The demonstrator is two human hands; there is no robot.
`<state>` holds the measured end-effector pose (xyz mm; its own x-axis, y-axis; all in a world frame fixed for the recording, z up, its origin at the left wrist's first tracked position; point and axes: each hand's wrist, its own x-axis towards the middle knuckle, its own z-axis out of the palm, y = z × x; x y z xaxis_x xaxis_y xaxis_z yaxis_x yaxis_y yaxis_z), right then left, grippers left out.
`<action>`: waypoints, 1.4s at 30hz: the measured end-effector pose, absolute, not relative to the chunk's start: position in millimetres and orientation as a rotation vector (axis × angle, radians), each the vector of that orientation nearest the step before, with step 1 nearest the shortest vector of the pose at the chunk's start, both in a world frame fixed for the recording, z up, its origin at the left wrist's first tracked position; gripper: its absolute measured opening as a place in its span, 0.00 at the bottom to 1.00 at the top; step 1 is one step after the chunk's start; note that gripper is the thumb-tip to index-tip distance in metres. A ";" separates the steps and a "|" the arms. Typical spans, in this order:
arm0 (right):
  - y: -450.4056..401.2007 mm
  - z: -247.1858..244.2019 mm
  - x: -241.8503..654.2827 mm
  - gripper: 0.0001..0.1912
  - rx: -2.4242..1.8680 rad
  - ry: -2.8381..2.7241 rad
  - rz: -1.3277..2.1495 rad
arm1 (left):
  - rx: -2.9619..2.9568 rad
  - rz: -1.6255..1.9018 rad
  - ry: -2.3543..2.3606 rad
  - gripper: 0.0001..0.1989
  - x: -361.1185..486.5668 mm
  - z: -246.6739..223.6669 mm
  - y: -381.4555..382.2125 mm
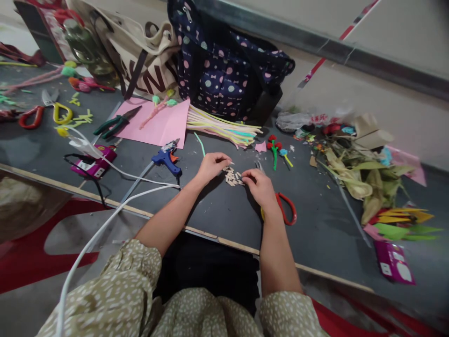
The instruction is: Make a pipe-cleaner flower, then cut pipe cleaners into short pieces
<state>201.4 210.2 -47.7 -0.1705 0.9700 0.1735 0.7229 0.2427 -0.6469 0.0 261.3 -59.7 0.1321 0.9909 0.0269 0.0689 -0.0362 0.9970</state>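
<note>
A small pile of short, pale beige pieces (232, 177) lies on the dark grey table between my hands. My left hand (213, 167) is at the pile's upper left, thumb and fingers pinched together; a tiny pale bit shows at the tips, too small to name. My right hand (260, 186) is at the right edge of the pile with its fingers curled together, and whatever they pinch is hidden. Under the right hand and wrist lies a pair of scissors with a red handle loop (287, 208), partly covered.
Left of my arms lie a blue glue gun (167, 158) with a white cord, pliers (117, 122) and a pink sheet (164, 126). Behind are pipe cleaners (220, 125) and a dotted bag (224, 70). Pipe-cleaner flowers (274, 149) and dried husks (351, 173) lie right.
</note>
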 end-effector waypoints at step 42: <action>137.1 -45.7 269.3 0.28 -2.299 -1.886 0.316 | 2.076 0.505 1.524 0.05 -19.1 -46.2 255.7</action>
